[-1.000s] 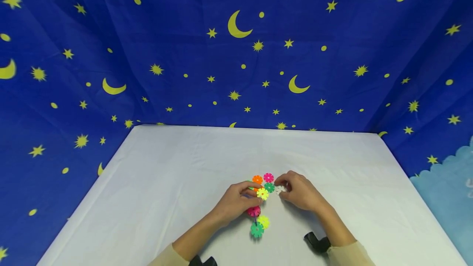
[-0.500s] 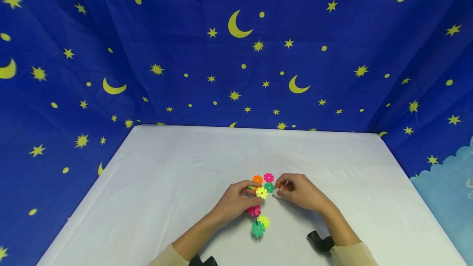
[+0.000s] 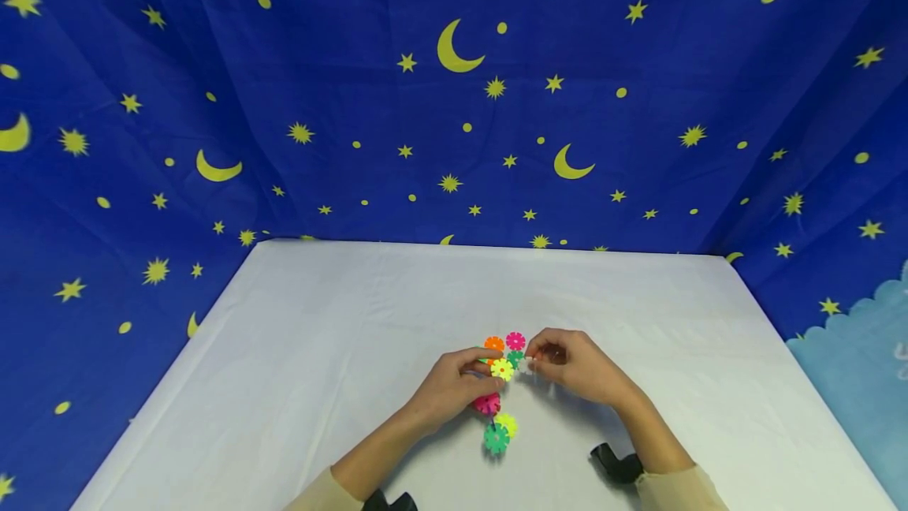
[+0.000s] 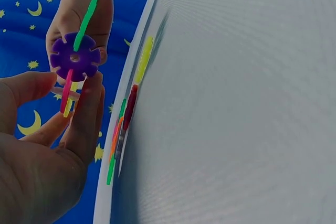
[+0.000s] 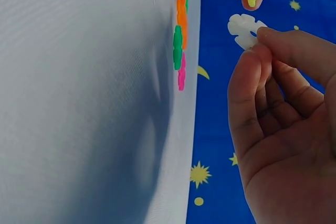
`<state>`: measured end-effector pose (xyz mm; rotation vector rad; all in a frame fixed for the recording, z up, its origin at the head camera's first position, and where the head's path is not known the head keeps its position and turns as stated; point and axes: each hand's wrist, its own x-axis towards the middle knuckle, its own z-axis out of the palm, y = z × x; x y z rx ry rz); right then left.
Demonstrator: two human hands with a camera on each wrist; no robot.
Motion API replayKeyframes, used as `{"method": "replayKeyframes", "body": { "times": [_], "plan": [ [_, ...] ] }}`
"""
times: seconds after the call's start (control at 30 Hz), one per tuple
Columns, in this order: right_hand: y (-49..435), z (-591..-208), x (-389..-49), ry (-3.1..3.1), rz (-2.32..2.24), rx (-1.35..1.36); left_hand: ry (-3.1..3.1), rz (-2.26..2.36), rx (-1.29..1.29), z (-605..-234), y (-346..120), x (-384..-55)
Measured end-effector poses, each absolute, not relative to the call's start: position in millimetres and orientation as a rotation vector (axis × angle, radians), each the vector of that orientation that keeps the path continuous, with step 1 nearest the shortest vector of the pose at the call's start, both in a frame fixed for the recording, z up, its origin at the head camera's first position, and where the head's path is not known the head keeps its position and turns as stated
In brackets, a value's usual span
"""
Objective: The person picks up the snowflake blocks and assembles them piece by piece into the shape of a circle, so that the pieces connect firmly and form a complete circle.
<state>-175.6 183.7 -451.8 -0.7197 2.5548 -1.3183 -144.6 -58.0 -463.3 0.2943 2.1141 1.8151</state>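
My left hand (image 3: 454, 386) pinches a joined set of notched plastic discs. A yellow disc (image 3: 502, 370) is at its fingertips, and a pink disc (image 3: 486, 404) shows below. In the left wrist view a purple disc (image 4: 75, 57) joins a green disc (image 4: 86, 23), seen edge-on, to the pink one. To the right, my right hand (image 3: 578, 365) pinches a white notched disc (image 5: 242, 27) between thumb and fingertips. In the right wrist view that disc is raised off the table, just apart from the yellow disc. Its near edge is hidden by the fingers.
Loose discs lie on the white table (image 3: 340, 322): orange (image 3: 494, 345), pink (image 3: 515, 341) and green (image 3: 515, 359) beyond the hands, and yellow (image 3: 507, 425) nearer. Black devices, one (image 3: 615, 464) beside the right forearm, sit under the wrists. A blue star-patterned cloth (image 3: 369, 101) hangs behind.
My right hand has picked up the white disc and brought it left, closer to the yellow one. My left hand stays in place, its joined discs tilting slightly.
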Motion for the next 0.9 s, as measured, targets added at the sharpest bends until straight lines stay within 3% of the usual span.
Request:
{"method": "replayKeyframes", "body": {
  "times": [0.5,0.9],
  "plan": [
    [172.6,-413.8,-157.2,2.476,-1.403,-0.725,2.109,1.819,0.281,-463.1,-58.8,-144.6],
    [171.4,-413.7,-156.5,2.453,-1.416,-0.721,2.144,1.794,0.31,-462.6,-59.1,-145.1]
  ]
}}
